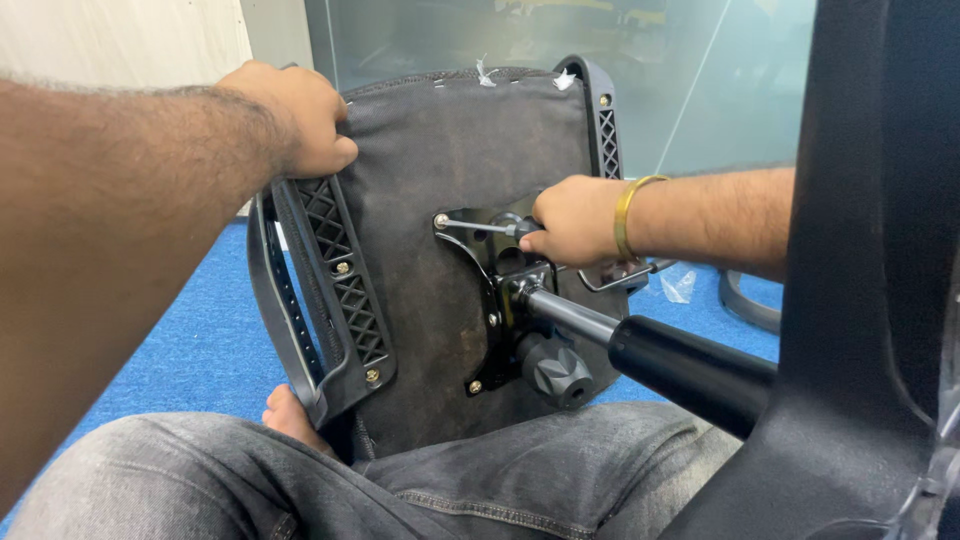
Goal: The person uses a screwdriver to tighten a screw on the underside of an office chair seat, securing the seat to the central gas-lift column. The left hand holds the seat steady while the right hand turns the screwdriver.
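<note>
At frame centre, a screw [441, 221] in the mounting plate [492, 300] is being driven: the screwdriver [480, 227] is gripped by the right hand [570, 220], the seat underside [440, 200] (upper left) clasped by the left hand [295, 115]. Steady pressure seems needed next.

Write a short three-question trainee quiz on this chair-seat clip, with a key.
1. True or false: the left hand grips the top edge of the upturned chair seat.
2. The right hand holds which? A) hammer B) screwdriver C) brush
3. What colour is the floor?

Key: 1 true. 2 B; its tip meets a screw on the black mounting plate. 3 Blue.
</note>
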